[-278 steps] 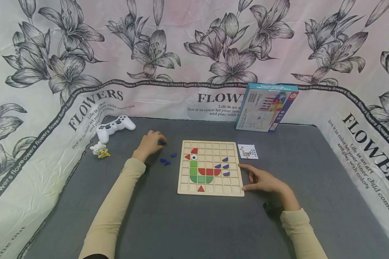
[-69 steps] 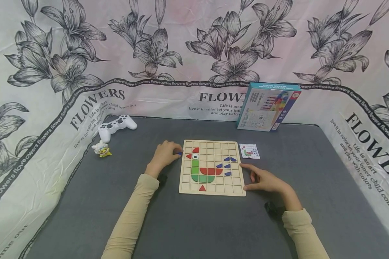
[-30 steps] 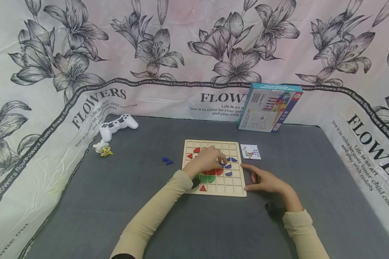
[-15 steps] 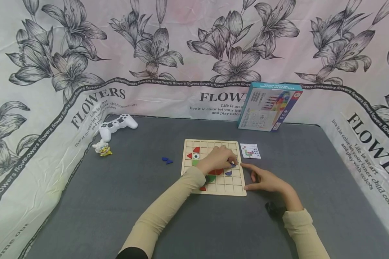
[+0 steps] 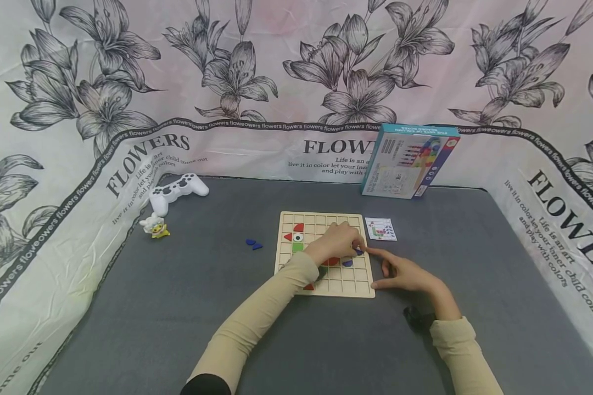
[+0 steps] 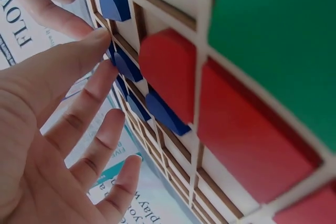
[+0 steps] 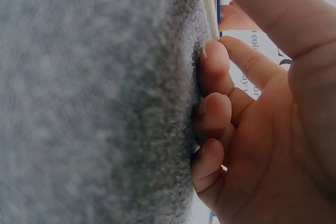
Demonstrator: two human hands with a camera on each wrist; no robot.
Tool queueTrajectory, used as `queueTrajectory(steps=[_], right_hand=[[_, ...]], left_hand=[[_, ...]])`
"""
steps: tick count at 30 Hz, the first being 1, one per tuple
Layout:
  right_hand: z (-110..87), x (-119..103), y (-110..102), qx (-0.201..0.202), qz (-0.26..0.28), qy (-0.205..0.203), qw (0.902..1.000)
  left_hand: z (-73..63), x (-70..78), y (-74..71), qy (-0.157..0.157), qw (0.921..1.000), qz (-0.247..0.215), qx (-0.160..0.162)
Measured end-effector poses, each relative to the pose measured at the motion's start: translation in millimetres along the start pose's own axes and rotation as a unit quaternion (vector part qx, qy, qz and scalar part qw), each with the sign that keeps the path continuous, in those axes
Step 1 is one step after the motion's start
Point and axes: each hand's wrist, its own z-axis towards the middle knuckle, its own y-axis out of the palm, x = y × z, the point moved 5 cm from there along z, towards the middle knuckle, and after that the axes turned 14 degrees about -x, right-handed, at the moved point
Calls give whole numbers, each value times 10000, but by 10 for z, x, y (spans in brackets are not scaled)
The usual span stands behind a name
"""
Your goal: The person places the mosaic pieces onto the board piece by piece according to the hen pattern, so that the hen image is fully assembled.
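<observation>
A wooden grid board (image 5: 346, 288) lies on the table, bearing red, green and blue flat pieces. My left hand (image 5: 338, 241) reaches over it, its thumb and index finger pinching a small blue piece (image 6: 110, 52) at a right-edge cell. Other blue pieces sit close by, among them one half-moon (image 6: 114, 3) nearer the wrist camera, beside a red rounded piece (image 6: 168, 72). The left forearm covers part of the bird-like pattern. At the board's right edge, my right hand (image 5: 402, 273) touches the rim with extended index finger and thumb; its other fingers curl toward the palm.
Loose blue pieces (image 5: 253, 244) lie left of the board. A pattern card (image 5: 381, 229) is at its upper right, with a teal box (image 5: 409, 162) standing behind. A white game controller (image 5: 178, 192) and a small figurine (image 5: 155, 226) sit at the left.
My left hand took up a blue piece left of the board, crossed rightward and brought it to the right-edge column. Another blue piece joined the top blue row earlier. The right hand stays put.
</observation>
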Motion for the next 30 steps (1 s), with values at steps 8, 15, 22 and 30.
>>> queueTrajectory(steps=[8, 15, 22, 30], right_hand=[[-1, -9, -17, 14, -9, 76, 10000], [-10, -31, -19, -5, -9, -48, 10000], [-27, -46, -17, 155, -156, -226, 9995], [-13, -1, -11, 114, -105, -13, 9999]], left_hand=[[-54, -9, 2, 110, 9996, 241, -42], [-132, -106, 27, 81, 9998, 161, 91], [-286, -218, 16, -3, 9995, -25, 310], [-507, -376, 6, 35, 9969, -473, 620]])
